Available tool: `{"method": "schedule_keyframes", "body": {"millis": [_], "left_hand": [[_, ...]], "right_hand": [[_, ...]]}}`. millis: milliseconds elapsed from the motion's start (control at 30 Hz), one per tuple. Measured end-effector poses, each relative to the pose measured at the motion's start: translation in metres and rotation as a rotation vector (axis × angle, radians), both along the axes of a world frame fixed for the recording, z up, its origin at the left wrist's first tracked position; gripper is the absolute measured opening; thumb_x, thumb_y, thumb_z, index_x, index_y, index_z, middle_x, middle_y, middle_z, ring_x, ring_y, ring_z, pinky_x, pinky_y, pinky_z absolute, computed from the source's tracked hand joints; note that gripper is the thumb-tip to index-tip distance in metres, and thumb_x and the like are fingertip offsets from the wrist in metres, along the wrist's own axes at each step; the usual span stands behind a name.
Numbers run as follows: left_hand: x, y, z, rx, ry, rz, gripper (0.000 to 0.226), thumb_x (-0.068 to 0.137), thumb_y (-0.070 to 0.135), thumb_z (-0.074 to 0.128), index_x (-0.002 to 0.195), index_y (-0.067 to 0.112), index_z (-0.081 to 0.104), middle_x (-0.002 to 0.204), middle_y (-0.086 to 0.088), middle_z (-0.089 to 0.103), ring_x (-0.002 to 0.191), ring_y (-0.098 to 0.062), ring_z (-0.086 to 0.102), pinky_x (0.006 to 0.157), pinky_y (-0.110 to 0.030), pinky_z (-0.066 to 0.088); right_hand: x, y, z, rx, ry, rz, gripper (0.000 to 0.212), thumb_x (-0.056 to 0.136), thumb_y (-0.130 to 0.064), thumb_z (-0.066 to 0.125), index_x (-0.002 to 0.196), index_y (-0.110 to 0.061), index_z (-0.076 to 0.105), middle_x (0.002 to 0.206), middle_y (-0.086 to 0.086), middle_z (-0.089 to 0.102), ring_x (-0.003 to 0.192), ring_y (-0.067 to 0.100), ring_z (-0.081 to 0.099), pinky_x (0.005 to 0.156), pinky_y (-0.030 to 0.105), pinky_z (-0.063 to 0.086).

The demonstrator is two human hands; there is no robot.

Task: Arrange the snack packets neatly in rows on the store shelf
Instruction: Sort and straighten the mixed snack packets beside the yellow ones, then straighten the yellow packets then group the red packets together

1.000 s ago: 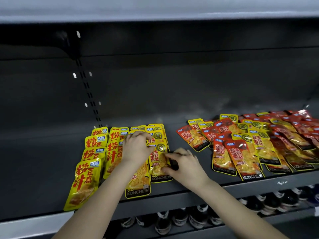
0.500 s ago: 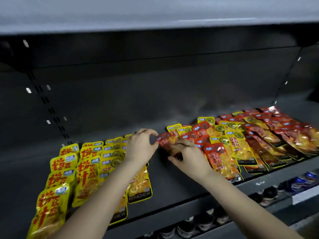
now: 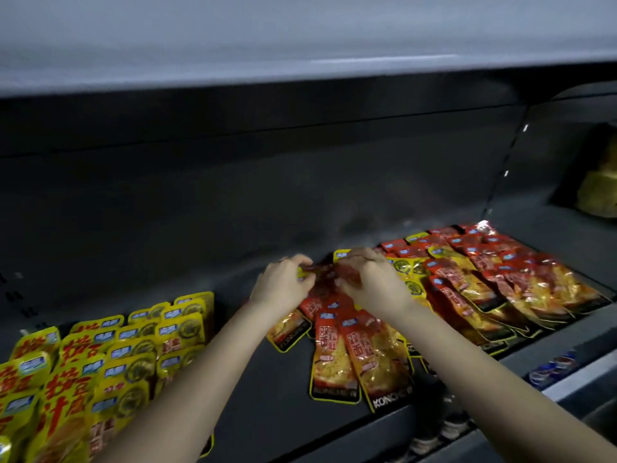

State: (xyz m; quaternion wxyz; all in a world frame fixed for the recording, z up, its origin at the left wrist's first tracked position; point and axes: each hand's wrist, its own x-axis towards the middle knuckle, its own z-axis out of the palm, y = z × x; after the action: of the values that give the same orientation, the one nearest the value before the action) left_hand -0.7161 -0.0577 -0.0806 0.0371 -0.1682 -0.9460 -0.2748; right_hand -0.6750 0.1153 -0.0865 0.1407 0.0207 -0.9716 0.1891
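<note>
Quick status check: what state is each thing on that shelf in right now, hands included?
Left hand: fingers curled, gripping the top of the red packets.
Right hand: fingers curled, gripping the same bunch.
Red packets: fanned out, overlapping, lying askew.
Yellow packets: lying flat in overlapping rows.
Mixed packets: slanted, overlapping rows at the right.
Shelf: bare strip between the groups.

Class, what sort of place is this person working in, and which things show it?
Most likely a shop: a dark display shelf carries many yellow snack packets and red snack packets, with what look like bottle tops on the shelf below.
</note>
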Motion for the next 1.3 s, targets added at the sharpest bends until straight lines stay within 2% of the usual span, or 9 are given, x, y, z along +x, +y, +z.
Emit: {"method": "schedule_keyframes", "body": {"millis": [133,300,367,433,633,800,933,1067,1300], "left_hand": [[0.007,0.049,-0.01,-0.049,0.013,-0.16,0.046,0.095,0.032,0.047,0.139,0.02,0.042,0.144,-0.003,0.044,0.132,-0.023,0.041,0.107,-0.032,0.033],[0.011,0.09,-0.03,-0.307,-0.024,-0.267,0.06,0.099,0.044,0.026,0.151,0.02,0.007,0.159,0.005,-0.005,0.146,-0.016,-0.008,0.119,-0.043,-0.003],[0.011,0.093,-0.037,-0.329,-0.04,-0.256,0.06,0.099,0.047,0.02,0.151,0.023,0.002,0.158,0.006,-0.009,0.145,-0.015,-0.012,0.118,-0.043,-0.007],[0.011,0.091,-0.041,-0.338,-0.042,-0.223,0.06,0.098,0.05,0.017,0.151,0.024,0.005,0.158,0.007,-0.006,0.145,-0.015,-0.01,0.118,-0.043,-0.007],[0.017,0.078,-0.045,-0.336,-0.047,-0.158,0.059,0.098,0.049,0.015,0.151,0.023,0.007,0.158,0.009,-0.006,0.145,-0.014,-0.01,0.118,-0.042,-0.007],[0.024,0.063,-0.045,-0.34,-0.058,-0.14,0.058,0.098,0.048,0.014,0.151,0.024,0.006,0.158,0.01,-0.008,0.145,-0.013,-0.012,0.118,-0.042,-0.007],[0.029,0.046,-0.046,-0.354,-0.054,-0.118,0.058,0.098,0.048,0.014,0.151,0.025,0.004,0.157,0.01,-0.01,0.145,-0.013,-0.013,0.118,-0.042,-0.007],[0.031,0.038,-0.046,-0.343,-0.05,-0.098,0.058,0.098,0.048,0.013,0.151,0.026,0.003,0.157,0.011,-0.01,0.145,-0.013,-0.013,0.117,-0.043,-0.008],[0.017,0.037,-0.036,-0.305,-0.033,-0.123,0.054,0.099,0.048,0.025,0.149,0.028,0.019,0.159,0.008,0.004,0.146,-0.018,-0.002,0.116,-0.05,-0.005]], "right_hand": [[0.01,0.036,-0.004,0.067,-0.052,-0.051,0.051,0.086,-0.037,0.057,0.134,-0.021,0.048,0.142,0.007,0.04,0.13,0.029,0.04,0.109,0.041,0.032],[0.027,0.066,-0.026,0.149,-0.263,-0.101,0.071,0.089,-0.061,0.026,0.149,-0.027,0.012,0.158,-0.002,0.002,0.145,0.026,0.002,0.116,0.046,0.002],[0.033,0.066,-0.033,0.156,-0.251,-0.092,0.086,0.075,-0.07,0.0,0.15,-0.027,0.005,0.158,-0.003,-0.005,0.145,0.026,-0.004,0.116,0.045,-0.003],[0.033,0.063,-0.039,0.153,-0.226,-0.098,0.094,0.066,-0.069,-0.01,0.149,-0.026,0.002,0.158,-0.002,-0.008,0.145,0.027,-0.008,0.116,0.044,-0.004],[0.031,0.056,-0.045,0.146,-0.213,-0.088,0.078,0.085,-0.065,0.008,0.149,-0.022,0.002,0.158,0.005,-0.006,0.144,0.031,-0.01,0.116,0.041,-0.004],[0.033,0.043,-0.046,0.169,-0.207,-0.039,0.095,0.068,-0.069,-0.007,0.15,-0.021,0.004,0.158,0.002,-0.005,0.144,0.03,-0.01,0.116,0.041,-0.003],[0.033,0.03,-0.044,0.197,-0.239,0.0,0.07,0.094,-0.059,0.016,0.15,-0.019,0.002,0.158,0.0,-0.008,0.144,0.029,-0.012,0.117,0.041,-0.005],[0.031,0.024,-0.044,0.209,-0.245,0.03,0.068,0.095,-0.056,0.019,0.15,-0.02,0.002,0.158,-0.003,-0.008,0.144,0.028,-0.013,0.118,0.042,-0.003],[0.027,0.048,-0.031,-0.094,-0.168,0.095,0.054,0.097,-0.036,0.039,0.147,-0.02,0.024,0.157,0.005,0.013,0.146,0.026,0.003,0.118,0.042,0.006]]}}
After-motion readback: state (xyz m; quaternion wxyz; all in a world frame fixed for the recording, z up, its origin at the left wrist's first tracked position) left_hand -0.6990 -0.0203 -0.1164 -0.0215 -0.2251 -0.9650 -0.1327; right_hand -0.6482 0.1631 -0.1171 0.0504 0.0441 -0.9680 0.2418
